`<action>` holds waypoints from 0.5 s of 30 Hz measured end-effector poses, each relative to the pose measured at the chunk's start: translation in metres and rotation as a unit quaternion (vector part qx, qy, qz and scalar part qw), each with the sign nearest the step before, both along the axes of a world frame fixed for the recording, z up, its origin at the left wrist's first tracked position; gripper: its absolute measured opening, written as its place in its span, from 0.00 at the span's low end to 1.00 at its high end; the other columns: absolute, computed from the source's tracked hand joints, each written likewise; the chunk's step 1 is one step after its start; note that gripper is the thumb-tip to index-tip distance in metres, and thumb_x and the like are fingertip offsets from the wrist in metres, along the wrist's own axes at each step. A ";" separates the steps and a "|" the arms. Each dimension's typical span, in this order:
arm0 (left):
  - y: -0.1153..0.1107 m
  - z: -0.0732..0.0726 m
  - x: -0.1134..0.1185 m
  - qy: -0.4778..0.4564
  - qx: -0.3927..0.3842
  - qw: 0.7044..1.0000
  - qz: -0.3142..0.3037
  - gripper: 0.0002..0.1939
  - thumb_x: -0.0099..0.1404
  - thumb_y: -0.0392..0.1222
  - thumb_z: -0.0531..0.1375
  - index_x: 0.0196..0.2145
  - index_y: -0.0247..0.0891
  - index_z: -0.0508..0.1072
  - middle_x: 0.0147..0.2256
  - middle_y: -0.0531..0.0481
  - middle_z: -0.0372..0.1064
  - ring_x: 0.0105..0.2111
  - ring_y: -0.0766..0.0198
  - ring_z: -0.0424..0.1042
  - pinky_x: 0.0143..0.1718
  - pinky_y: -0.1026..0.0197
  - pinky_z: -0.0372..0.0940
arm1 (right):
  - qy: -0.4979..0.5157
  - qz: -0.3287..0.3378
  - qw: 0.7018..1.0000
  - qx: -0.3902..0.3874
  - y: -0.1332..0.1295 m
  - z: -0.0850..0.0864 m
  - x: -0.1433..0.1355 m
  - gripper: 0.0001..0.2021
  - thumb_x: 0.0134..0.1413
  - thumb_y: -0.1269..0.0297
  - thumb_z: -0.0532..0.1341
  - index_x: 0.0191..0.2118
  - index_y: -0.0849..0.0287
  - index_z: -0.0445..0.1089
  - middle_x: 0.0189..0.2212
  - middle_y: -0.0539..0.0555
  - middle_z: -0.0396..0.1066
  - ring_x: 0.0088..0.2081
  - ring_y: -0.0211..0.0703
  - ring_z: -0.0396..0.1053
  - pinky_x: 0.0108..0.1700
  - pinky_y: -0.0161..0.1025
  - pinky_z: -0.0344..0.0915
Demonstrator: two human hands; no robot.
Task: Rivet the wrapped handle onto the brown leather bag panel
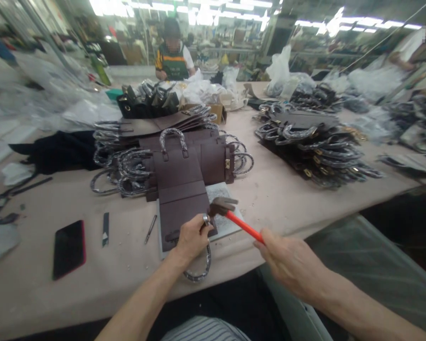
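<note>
Brown bag, beige table, probably workshop

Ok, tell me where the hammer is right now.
In the head view, the hammer is just right of centre, gripped in the right hand, with its metal head close to the left hand.

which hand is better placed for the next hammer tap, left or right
Likely the right hand: it grips the hammer by its red handle, head close to the left hand. The left seems occupied, holding a silvery metal piece over the brown panel.
</note>
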State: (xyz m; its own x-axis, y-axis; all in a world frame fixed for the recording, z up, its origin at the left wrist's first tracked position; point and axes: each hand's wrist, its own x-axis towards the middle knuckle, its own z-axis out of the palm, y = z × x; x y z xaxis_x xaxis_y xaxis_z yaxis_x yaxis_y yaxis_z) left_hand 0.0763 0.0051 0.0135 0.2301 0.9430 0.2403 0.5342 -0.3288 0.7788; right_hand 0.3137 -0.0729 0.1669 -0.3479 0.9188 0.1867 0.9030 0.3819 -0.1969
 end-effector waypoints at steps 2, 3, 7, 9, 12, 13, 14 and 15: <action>-0.002 -0.001 0.001 0.006 0.003 1.000 -0.006 0.05 0.66 0.35 0.58 0.36 0.41 0.74 0.35 0.48 0.76 0.37 0.58 0.76 0.39 0.59 0.68 | -0.060 -0.014 0.994 -0.087 0.001 -0.013 0.009 0.14 0.69 0.58 0.50 0.30 0.55 0.60 0.16 0.47 0.61 0.15 0.37 0.50 0.24 0.42 0.35; -0.002 -0.001 0.001 0.011 0.004 1.000 -0.007 0.05 0.66 0.36 0.57 0.36 0.41 0.74 0.35 0.48 0.76 0.37 0.57 0.76 0.39 0.59 0.68 | -0.066 -0.041 0.990 -0.117 0.002 -0.018 0.013 0.14 0.68 0.58 0.50 0.31 0.55 0.61 0.17 0.47 0.63 0.17 0.37 0.53 0.25 0.41 0.35; -0.002 -0.007 0.003 0.032 -0.003 0.999 0.000 0.05 0.67 0.38 0.57 0.38 0.42 0.74 0.38 0.48 0.76 0.37 0.56 0.76 0.39 0.57 0.68 | 0.044 -0.166 0.964 -0.203 0.016 -0.049 0.027 0.13 0.69 0.58 0.50 0.33 0.57 0.64 0.23 0.49 0.67 0.24 0.37 0.61 0.28 0.37 0.45; -0.001 -0.008 0.003 0.034 -0.009 0.999 -0.006 0.05 0.67 0.37 0.57 0.38 0.42 0.74 0.39 0.49 0.76 0.38 0.57 0.76 0.39 0.57 0.68 | 0.110 -0.206 0.945 -0.227 0.029 -0.071 0.037 0.15 0.69 0.59 0.50 0.31 0.57 0.63 0.23 0.48 0.66 0.25 0.36 0.62 0.29 0.34 0.51; 0.000 -0.001 0.003 0.038 -0.016 0.999 -0.016 0.04 0.67 0.36 0.58 0.37 0.42 0.73 0.39 0.49 0.76 0.39 0.57 0.76 0.40 0.58 0.68 | 0.129 -0.249 0.931 -0.235 0.048 -0.101 0.052 0.17 0.69 0.61 0.48 0.28 0.58 0.63 0.21 0.48 0.64 0.23 0.36 0.62 0.29 0.34 0.56; -0.001 0.002 0.003 0.042 -0.016 0.999 -0.018 0.04 0.67 0.36 0.58 0.36 0.41 0.73 0.38 0.49 0.75 0.39 0.58 0.76 0.41 0.58 0.67 | 0.120 -0.258 0.931 -0.227 0.054 -0.108 0.054 0.16 0.69 0.62 0.48 0.29 0.59 0.65 0.22 0.50 0.66 0.24 0.37 0.64 0.30 0.36 0.58; -0.001 0.005 0.003 0.046 -0.016 0.999 -0.020 0.04 0.67 0.35 0.58 0.36 0.41 0.73 0.37 0.50 0.75 0.39 0.58 0.75 0.42 0.58 0.67 | 0.111 -0.266 0.933 -0.215 0.058 -0.113 0.055 0.16 0.68 0.62 0.48 0.32 0.61 0.67 0.26 0.54 0.69 0.27 0.40 0.66 0.33 0.38 0.60; 0.000 0.008 0.003 0.052 -0.017 0.998 -0.021 0.04 0.67 0.35 0.59 0.36 0.41 0.73 0.37 0.50 0.75 0.39 0.58 0.75 0.42 0.58 0.67 | 0.103 -0.270 0.936 -0.200 0.062 -0.116 0.053 0.14 0.68 0.62 0.49 0.37 0.62 0.69 0.33 0.59 0.72 0.33 0.44 0.69 0.38 0.41 0.63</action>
State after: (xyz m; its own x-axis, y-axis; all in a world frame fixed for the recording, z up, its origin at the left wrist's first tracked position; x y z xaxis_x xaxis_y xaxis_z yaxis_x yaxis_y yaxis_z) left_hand 0.0795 0.0048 0.0214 0.2913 0.9393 0.1814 0.5985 -0.3269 0.7314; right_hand 0.3665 -0.0111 0.0510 0.1931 0.9612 -0.1971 0.8706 -0.2605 -0.4174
